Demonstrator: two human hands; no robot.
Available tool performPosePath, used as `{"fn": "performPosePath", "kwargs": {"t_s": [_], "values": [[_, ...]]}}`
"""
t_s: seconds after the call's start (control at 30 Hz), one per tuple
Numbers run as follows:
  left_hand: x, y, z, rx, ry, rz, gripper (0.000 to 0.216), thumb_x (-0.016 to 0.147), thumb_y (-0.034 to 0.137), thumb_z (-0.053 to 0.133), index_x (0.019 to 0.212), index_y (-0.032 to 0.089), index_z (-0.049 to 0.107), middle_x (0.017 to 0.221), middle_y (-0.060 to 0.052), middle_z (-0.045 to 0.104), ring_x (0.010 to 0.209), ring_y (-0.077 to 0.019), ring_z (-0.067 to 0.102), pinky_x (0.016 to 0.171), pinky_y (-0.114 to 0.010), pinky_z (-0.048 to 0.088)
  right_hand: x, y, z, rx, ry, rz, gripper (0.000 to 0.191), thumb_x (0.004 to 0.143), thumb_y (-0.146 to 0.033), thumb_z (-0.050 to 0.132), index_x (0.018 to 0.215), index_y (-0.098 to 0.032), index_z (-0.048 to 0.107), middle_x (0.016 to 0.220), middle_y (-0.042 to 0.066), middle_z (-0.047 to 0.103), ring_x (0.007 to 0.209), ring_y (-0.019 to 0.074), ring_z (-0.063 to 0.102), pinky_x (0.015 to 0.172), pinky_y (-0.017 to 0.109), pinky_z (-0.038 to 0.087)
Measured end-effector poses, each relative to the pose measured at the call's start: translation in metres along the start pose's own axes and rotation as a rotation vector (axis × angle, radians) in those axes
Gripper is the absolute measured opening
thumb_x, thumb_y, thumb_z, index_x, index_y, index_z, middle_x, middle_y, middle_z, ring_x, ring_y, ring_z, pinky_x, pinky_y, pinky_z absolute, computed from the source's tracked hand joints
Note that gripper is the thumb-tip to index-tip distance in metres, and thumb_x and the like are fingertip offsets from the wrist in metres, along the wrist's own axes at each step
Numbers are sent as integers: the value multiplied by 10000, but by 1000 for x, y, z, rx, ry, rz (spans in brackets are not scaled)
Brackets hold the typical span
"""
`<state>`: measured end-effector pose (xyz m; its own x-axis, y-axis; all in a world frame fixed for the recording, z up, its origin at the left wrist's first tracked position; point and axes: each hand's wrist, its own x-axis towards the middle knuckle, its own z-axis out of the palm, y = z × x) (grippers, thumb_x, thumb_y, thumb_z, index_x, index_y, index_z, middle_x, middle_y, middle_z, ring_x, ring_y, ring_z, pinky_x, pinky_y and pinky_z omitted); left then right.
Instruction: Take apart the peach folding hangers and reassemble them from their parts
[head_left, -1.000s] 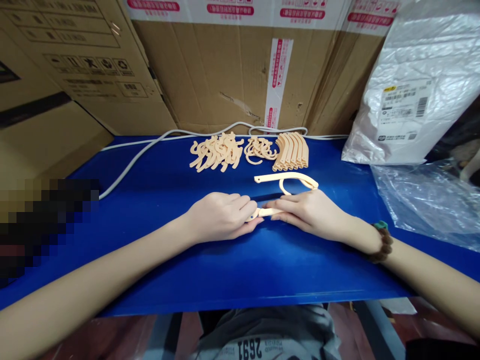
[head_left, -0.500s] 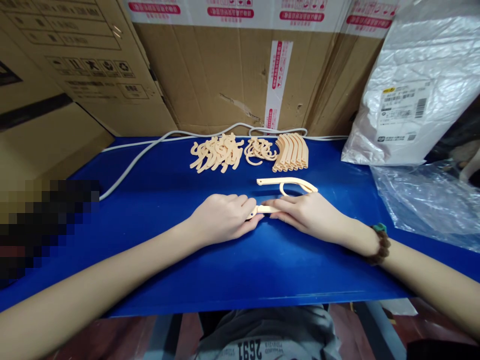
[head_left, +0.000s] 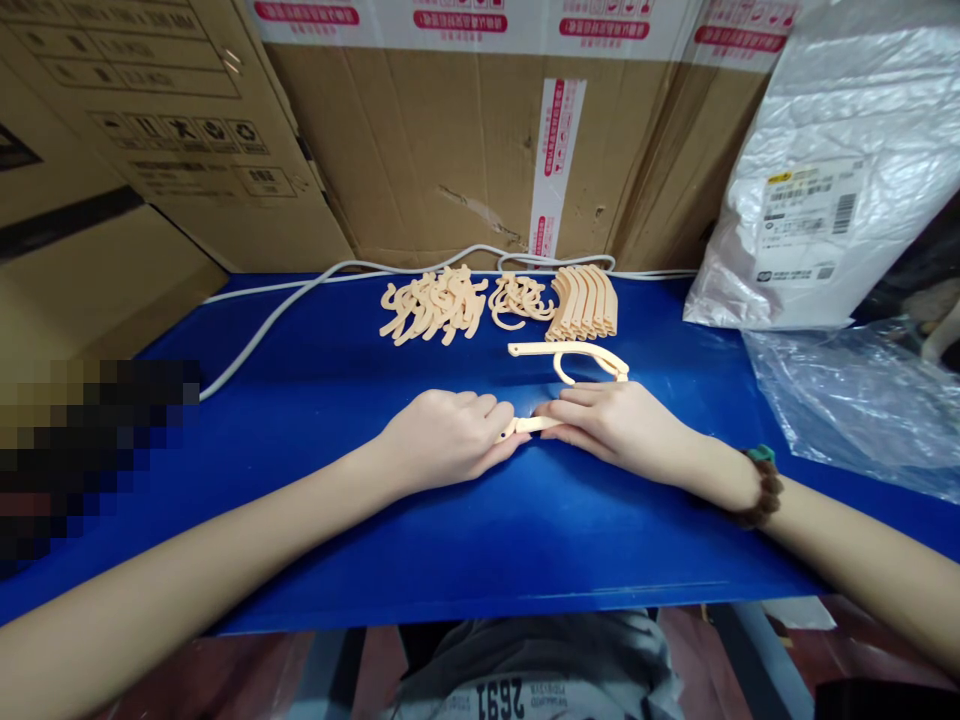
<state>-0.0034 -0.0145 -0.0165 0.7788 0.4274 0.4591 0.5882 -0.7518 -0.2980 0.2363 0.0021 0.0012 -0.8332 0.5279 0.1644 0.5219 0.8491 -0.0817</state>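
Observation:
My left hand (head_left: 454, 440) is closed around one end of a cream plastic hanger piece (head_left: 531, 425), most of it hidden under the fingers. From the right, my right hand (head_left: 619, 425) pinches the same piece between thumb and fingers. A short stretch with a dark hole shows between the two hands. Just behind my right hand lies a long curved hanger arm (head_left: 551, 349) with a hooked part (head_left: 561, 370) beneath it. Its right end meets my right fingers, and I cannot tell whether it joins the held piece.
At the back of the blue table (head_left: 480, 550) lie a pile of short curved pieces (head_left: 435, 303), a heap of small hooks (head_left: 517, 298) and stacked curved arms (head_left: 583, 303). Behind them run a white cable (head_left: 285, 290) and a cardboard box (head_left: 450, 150). A white plastic parcel (head_left: 802, 220) stands right.
The held piece has tilted slightly, its right side rising. The long arm and hooked part behind my right hand have shifted a little left and away from me. Both hands keep their grip.

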Motion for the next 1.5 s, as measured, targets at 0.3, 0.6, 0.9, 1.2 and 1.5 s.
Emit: {"fn": "performPosePath", "kwargs": {"t_s": [0.3, 0.6, 0.9, 1.2, 1.5], "values": [[2, 0, -2, 39, 5, -74, 375, 1010, 352, 392, 702, 185, 524, 561, -3, 588, 478, -148, 580, 440, -273, 287, -4, -4, -5, -70, 36, 44, 386, 1043, -412, 368, 1137, -188, 668, 932, 54, 750, 776, 162, 693, 641, 260, 443], [1, -4, -7, 57, 64, -108, 329, 988, 355, 444, 734, 181, 559, 570, -2, 604, 491, -152, 585, 453, -279, 292, -5, 1, -20, -160, 334, 48, 291, 997, -365, 489, 996, -162, 698, 940, 87, 695, 855, 195, 576, 758, 316, 465], [1, -5, -10, 88, 147, -137, 310, 958, 353, 491, 706, 189, 565, 550, 23, 573, 482, -133, 552, 447, -285, 307, -7, 11, -29, -244, 399, 299, 345, 1000, -353, 452, 876, -191, 730, 1166, 104, 677, 913, 230, 569, 797, 374, 437], [0, -6, -11, -161, 116, 103, 166, 830, 255, 503, 678, 198, 538, 578, 31, 552, 523, -123, 501, 479, -275, 353, -5, 6, -25, -188, 281, 289, 342, 1005, -363, 440, 1069, -190, 727, 1063, 110, 676, 884, 218, 599, 743, 344, 419], [3, -11, -8, -312, 57, 183, 130, 839, 132, 484, 759, 163, 582, 761, -49, 629, 730, -179, 568, 708, -320, 528, -5, 13, -21, -296, 170, 308, 291, 982, -277, 454, 1070, -174, 711, 945, 97, 663, 853, 220, 564, 729, 339, 369]]}}
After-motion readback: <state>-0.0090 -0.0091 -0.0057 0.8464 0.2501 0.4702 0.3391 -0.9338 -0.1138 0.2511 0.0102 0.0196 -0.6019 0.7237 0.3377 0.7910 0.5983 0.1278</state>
